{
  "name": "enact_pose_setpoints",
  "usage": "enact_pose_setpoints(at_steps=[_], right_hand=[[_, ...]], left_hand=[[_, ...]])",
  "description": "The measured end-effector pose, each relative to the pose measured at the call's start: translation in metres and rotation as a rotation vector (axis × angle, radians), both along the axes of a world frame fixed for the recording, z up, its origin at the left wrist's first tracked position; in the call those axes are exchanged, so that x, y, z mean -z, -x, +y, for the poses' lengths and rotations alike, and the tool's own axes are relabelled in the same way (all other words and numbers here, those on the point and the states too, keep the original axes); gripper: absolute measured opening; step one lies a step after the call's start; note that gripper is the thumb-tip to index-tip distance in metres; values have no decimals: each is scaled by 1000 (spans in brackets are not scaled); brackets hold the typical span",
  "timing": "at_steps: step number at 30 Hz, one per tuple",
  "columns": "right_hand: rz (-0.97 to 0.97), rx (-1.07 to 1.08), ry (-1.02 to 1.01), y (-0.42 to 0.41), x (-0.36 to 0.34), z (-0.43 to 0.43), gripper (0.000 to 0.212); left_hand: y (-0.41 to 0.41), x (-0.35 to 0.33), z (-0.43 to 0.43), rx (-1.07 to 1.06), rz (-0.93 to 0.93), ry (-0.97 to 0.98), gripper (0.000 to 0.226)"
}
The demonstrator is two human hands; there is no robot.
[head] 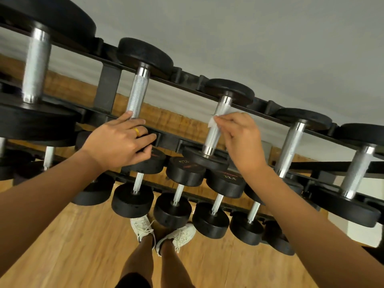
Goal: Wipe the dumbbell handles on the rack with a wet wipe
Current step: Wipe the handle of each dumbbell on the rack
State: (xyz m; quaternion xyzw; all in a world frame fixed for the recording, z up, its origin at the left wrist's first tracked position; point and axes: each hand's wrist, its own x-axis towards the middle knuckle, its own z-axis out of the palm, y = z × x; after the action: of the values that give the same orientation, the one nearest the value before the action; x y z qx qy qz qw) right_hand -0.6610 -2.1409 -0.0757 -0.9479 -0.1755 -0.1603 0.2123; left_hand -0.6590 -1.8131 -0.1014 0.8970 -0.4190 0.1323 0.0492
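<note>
The right hand (239,138) pinches a thin, translucent white wet wipe (215,119) between thumb and curled fingertips, pressing it against the upper half of a knurled silver steel dumbbell handle (210,140) on the top tier of the black metal rack (108,84). The wipe is crumpled and lies across the handle just beyond the fingertips. Below it, the handle's cross-hatched texture runs bare down to a smooth polished collar at a round, matte black rubber head (199,157). The left hand (122,140), wearing a yellow ring (136,132), lies with its fingers extended over the rack's front rail and holds nothing; its index finger touches the lower end of the neighbouring knurled handle (137,96). On the lower tier, more dumbbells (172,208) with thick black disc heads and slim shiny bars sit side by side. Beneath lies a glossy wooden plank floor (72,246), with white lace-up shoes (143,227) near the rack.
</note>
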Motion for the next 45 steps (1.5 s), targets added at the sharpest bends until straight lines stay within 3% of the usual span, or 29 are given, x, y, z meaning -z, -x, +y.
enact_pose_setpoints(at_steps=[5, 12, 17, 24, 29, 32, 38, 45], right_hand=[[-12, 48, -8, -13, -6, 3, 24], [111, -249, 95, 17, -6, 3, 30], [82, -166, 87, 0, -11, 1, 27], [219, -632, 285, 6, -11, -19, 37], [119, -496, 313, -26, -30, -18, 38], [181, -404, 371, -46, -36, -16, 43], [142, -553, 571, -55, -46, -26, 56], [56, -704, 510, -59, -45, -38, 49]], left_hand=[[1, 2, 0, -5, 1, 5, 33], [2, 0, 0, -2, -2, 20, 33], [2, 1, 0, -8, -6, 20, 32], [2, 3, 1, 4, -13, 43, 31], [1, 5, 1, 6, -17, 51, 32], [1, 4, 1, 8, -10, 56, 32], [1, 6, 1, 1, -8, 60, 34], [1, 8, 1, 0, -19, 68, 33]])
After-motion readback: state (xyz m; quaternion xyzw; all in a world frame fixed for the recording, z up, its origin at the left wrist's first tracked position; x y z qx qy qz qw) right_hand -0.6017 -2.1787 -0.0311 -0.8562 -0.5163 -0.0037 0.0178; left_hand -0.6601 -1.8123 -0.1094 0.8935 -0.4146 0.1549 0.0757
